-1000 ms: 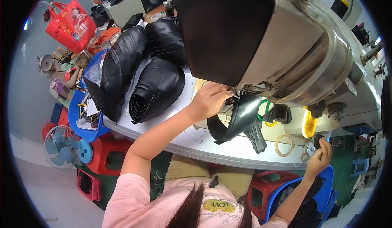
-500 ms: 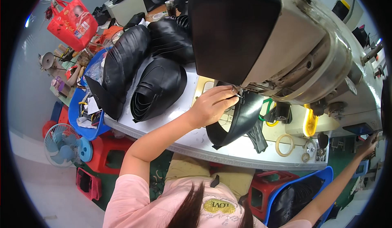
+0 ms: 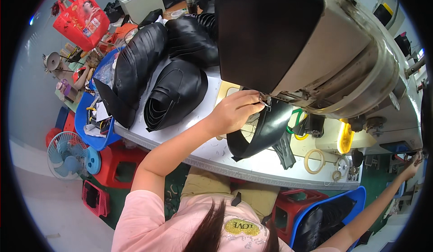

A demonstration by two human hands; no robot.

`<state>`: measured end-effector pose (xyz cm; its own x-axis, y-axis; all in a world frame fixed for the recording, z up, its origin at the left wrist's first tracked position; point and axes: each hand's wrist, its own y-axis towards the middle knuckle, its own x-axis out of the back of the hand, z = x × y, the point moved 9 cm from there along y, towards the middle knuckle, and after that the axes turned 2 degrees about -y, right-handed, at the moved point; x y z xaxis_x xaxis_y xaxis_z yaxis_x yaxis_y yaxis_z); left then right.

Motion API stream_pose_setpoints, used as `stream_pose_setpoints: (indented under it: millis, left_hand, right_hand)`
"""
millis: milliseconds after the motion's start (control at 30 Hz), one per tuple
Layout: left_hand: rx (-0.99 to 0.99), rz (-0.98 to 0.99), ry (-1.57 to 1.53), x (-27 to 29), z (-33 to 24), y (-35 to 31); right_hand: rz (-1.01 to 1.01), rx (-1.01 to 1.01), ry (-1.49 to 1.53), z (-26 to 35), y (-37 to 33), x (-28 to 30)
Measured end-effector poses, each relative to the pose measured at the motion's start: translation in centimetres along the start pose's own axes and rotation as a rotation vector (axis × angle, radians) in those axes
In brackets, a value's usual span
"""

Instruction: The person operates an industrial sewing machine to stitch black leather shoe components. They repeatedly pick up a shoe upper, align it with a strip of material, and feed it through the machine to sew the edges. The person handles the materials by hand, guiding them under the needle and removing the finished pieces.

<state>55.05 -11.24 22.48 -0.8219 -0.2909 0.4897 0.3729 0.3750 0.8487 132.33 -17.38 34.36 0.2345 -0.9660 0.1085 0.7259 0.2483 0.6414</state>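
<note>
My left hand (image 3: 237,110) is closed at the needle area of a big sewing machine (image 3: 306,40), thumb and fingers pinching the edge of a curved black leather piece (image 3: 266,137). The leather loops down from under the machine head onto the white table (image 3: 216,155). By my fingertips is the small metal presser foot (image 3: 267,103); the machine head partly hides the spot. At the far right, my right hand (image 3: 411,166) reaches up to the machine's right end. Its fingers are small and partly lost at the dark rim.
Rolled stacks of black leather (image 3: 176,94) lie left on the table. A tape roll (image 3: 314,161) and black strips (image 3: 284,150) lie right. Blue bins (image 3: 83,116), red stools (image 3: 115,164) and a fan (image 3: 67,155) stand around. A red bag (image 3: 81,22) hangs upper left.
The view has shifted slightly, and the machine head sits a little further right in it. My left hand stays on the leather at the presser foot; my right hand remains at the machine's right end.
</note>
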Motion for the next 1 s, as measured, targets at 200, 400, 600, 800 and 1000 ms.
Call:
stream_pose_setpoints:
  millis: [200,400,600,800,1000]
  left_hand:
    - [0.062,-0.031,-0.068,0.4,0.9,0.2]
    - [0.061,0.015,-0.063,0.3,0.6,0.5]
    - [0.614,0.093,-0.349,5.6,1.9,-3.6]
    - [1.36,-0.121,-1.03,3.7,3.9,-12.7]
    - [1.361,-0.152,-1.067,2.4,3.4,-13.7]
  right_hand:
    - [-0.147,0.375,-0.018,13.4,-12.5,1.0]
    - [-0.014,0.364,-0.042,20.4,-26.0,-1.2]
    - [0.687,0.496,0.286,23.9,-41.5,-11.1]
    - [1.25,0.399,0.358,28.9,-56.0,-17.5]
    - [1.004,0.612,0.327,32.5,-58.6,-20.3]
